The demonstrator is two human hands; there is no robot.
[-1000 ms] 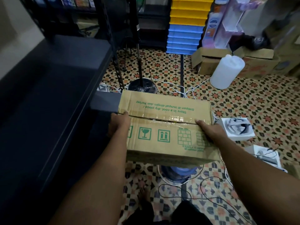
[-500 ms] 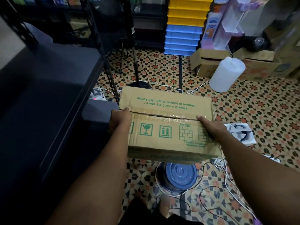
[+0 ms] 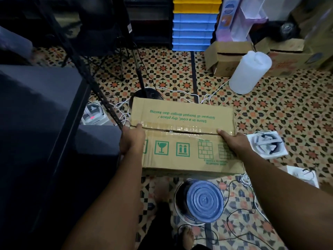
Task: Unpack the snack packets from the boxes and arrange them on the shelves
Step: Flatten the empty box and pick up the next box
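One head-worn view looks steeply down, close over a held box [image 3: 182, 139]; the dim left side stays unclear.

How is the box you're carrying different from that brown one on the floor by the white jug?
The carried box is taped shut and held off the floor by the left hand and right hand; the floor box sits open. The carried one shows green print. Both are brown cardboard.
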